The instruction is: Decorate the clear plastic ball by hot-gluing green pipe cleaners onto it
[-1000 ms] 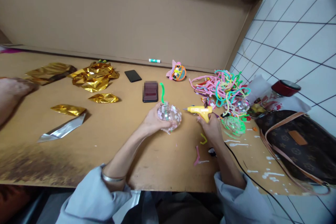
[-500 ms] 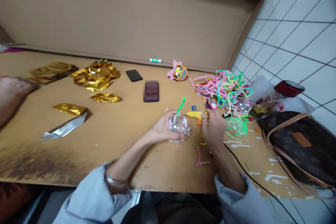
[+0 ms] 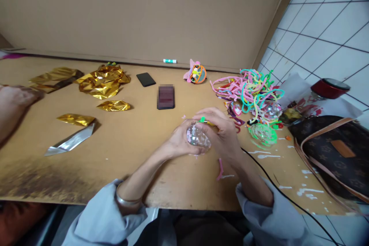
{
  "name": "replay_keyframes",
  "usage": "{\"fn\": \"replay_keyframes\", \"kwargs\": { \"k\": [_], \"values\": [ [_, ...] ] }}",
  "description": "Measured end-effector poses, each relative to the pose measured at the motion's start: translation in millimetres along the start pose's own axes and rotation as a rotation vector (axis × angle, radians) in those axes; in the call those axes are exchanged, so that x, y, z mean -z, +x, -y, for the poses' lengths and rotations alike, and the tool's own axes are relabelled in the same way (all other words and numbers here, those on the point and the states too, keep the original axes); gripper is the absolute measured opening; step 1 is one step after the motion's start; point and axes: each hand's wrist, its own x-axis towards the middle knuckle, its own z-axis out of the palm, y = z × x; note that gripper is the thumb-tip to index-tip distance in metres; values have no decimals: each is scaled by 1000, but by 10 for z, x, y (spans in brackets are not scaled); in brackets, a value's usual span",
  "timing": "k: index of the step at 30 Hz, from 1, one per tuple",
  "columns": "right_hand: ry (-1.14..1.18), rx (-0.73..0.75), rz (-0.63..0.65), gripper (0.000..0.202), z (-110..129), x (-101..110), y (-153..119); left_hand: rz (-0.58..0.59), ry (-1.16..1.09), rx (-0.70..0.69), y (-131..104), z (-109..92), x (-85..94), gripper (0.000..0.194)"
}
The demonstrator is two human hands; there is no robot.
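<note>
My left hand is wrapped round a clear plastic ball with pale pink and white bits inside, held just above the table. At the ball's top stands a short green pipe cleaner. My right hand has come over the ball, its thumb and fingers closed at the pipe cleaner. Between the fingers of that hand a bit of the yellow glue gun shows; the rest is hidden. Its black cord runs off to the lower right.
Tangled pipe cleaners, a green-wrapped ball and a handbag lie on the right. Behind are a decorated ball figure, glue stick, black phone and dark case. Gold foil and another person's hand are left.
My right hand has moved left from the glue gun to the top of the ball, closing at the green pipe cleaner. My left hand still holds the ball. The view has shifted slightly.
</note>
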Motion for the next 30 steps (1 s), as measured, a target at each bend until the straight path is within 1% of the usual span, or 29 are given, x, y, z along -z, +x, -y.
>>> {"fn": "replay_keyframes", "kwargs": {
  "k": [3, 7, 10, 14, 16, 19, 21, 24, 30],
  "values": [
    [7, -11, -51, 22, -4, 16, -58, -14, -2, 7, 6, 2, -5, 73],
    [8, -34, -135, 24, -44, 49, -172, -29, -66, 60, 25, 54, -22, 75],
    [50, -17, -153, 25, -78, 46, -252, -70, -71, 87, 37, 88, -34, 75],
    [76, -13, -162, 26, -83, 15, -323, -120, -62, 103, 40, 96, -53, 79],
    [65, 39, -183, 28, -79, -3, -342, -133, -67, 105, 39, 94, -64, 80],
    [9, 156, -216, 32, -71, -20, -357, -171, -81, 107, 48, 96, -83, 81],
    [-39, 208, -213, 33, -62, -21, -365, -196, -99, 107, 59, 101, -95, 82],
    [-105, 255, -182, 34, -44, -8, -376, -210, -122, 94, 71, 93, -106, 83],
    [-142, 313, -183, 36, -47, 13, -385, -251, -63, 108, 59, 22, -111, 82]
  ]
}}
